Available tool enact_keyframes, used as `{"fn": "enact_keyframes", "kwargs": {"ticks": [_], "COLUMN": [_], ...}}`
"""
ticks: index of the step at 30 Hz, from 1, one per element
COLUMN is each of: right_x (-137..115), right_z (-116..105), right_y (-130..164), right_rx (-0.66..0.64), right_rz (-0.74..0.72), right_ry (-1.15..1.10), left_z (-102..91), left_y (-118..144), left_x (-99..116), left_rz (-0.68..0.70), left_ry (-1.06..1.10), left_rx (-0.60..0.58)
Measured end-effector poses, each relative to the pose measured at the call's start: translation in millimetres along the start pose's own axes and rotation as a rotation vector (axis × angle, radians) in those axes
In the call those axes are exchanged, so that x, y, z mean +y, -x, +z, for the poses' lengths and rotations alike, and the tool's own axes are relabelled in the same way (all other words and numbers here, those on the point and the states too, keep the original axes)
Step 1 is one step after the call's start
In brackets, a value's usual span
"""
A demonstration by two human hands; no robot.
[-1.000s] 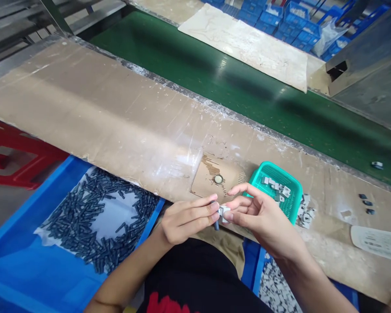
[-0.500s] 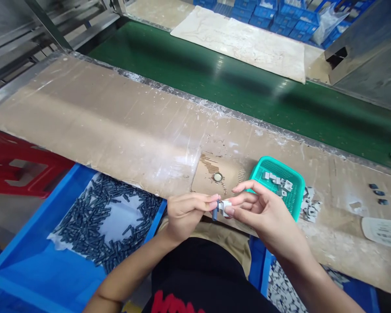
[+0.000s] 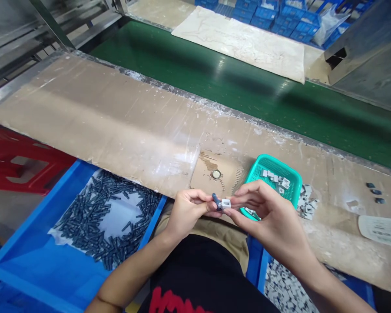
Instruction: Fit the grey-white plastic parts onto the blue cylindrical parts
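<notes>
Between the fingers of my left hand is a small dark blue-grey rod-shaped part, tilted. My right hand pinches a small white square piece with an opening in its face. The two parts touch, held together above the table's front edge. Just behind my right hand stands a green plastic basket with several similar white pieces in it. A round metal-rimmed disc lies on a cardboard patch beyond my hands.
A blue bin at left holds many dark rods. White pieces lie beside the basket, and more fill a bin below right. Three dark parts and a white tray sit farther right. A green conveyor belt runs behind.
The dark part has turned so its end points up, and the white piece now shows its opening. Both hands stay close together, with my left fingers more curled.
</notes>
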State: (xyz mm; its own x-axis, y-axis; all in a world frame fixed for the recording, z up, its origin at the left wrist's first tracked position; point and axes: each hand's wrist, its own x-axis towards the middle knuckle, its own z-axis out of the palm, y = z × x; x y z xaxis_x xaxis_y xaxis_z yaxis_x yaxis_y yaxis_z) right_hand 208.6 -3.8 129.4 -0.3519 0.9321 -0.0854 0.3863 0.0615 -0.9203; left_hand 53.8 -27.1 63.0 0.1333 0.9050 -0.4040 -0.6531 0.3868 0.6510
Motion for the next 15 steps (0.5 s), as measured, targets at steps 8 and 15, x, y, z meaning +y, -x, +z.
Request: {"fn": "enact_keyframes", "kwargs": {"ticks": [8,15], "right_x": [11.0,25.1], "right_z": [5.1,0.0], "right_y": [6.6,-8.6], "right_rx": [0.071,0.038], "right_rz": [-0.112,0.027], "right_ry": [0.180,-0.128], "left_z": [4.8,12.1], "left_y": [2.0,-7.6], "left_x": [1.9,0.8], "left_rz": [0.037,0.088], "left_ry": [-0.103,-0.243], "left_rx": [0.030,0.024]}}
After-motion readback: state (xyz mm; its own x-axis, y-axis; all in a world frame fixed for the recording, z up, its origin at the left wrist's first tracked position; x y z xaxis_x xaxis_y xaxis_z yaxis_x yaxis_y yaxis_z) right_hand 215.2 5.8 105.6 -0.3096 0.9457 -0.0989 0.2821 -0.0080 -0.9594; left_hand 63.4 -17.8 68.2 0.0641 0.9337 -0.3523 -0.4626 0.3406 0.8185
